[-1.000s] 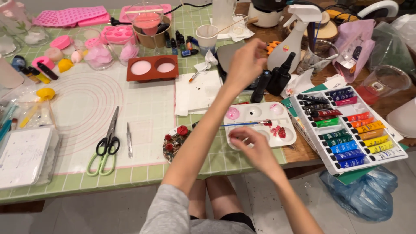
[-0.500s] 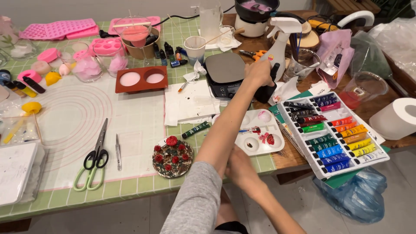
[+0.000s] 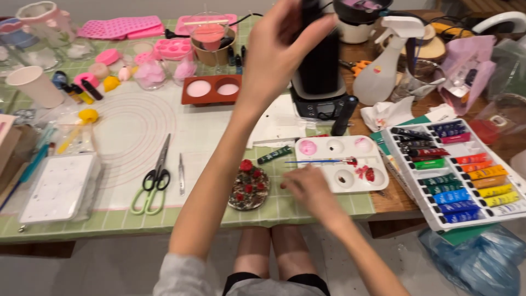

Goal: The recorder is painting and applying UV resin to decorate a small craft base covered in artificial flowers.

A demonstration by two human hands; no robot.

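Observation:
My left hand (image 3: 274, 55) is raised over the table's far middle, shut on a tall black bottle (image 3: 320, 63) that hangs above a dark kitchen scale (image 3: 320, 107). My right hand (image 3: 309, 189) rests flat on the green checked cloth, holding nothing. Its fingers lie against the near left edge of a white paint palette (image 3: 342, 178). A thin brush (image 3: 320, 161) lies across the palette. Left of that hand sits a round dark piece with red flowers (image 3: 248, 188), with a green paint tube (image 3: 275, 155) just beyond it.
A box of coloured paint tubes (image 3: 460, 170) fills the right side. A spray bottle (image 3: 383, 60) and a second black bottle (image 3: 344, 115) stand by the scale. Scissors (image 3: 153, 178) and tweezers (image 3: 181, 174) lie on the white mat (image 3: 131, 131). A brown two-cavity mould (image 3: 212, 89) and a paper cup (image 3: 35, 85) stand farther back.
My left hand has taken a black bottle from beside the spray bottle and lifted it up and leftward. The right hand has moved slightly toward the palette's edge.

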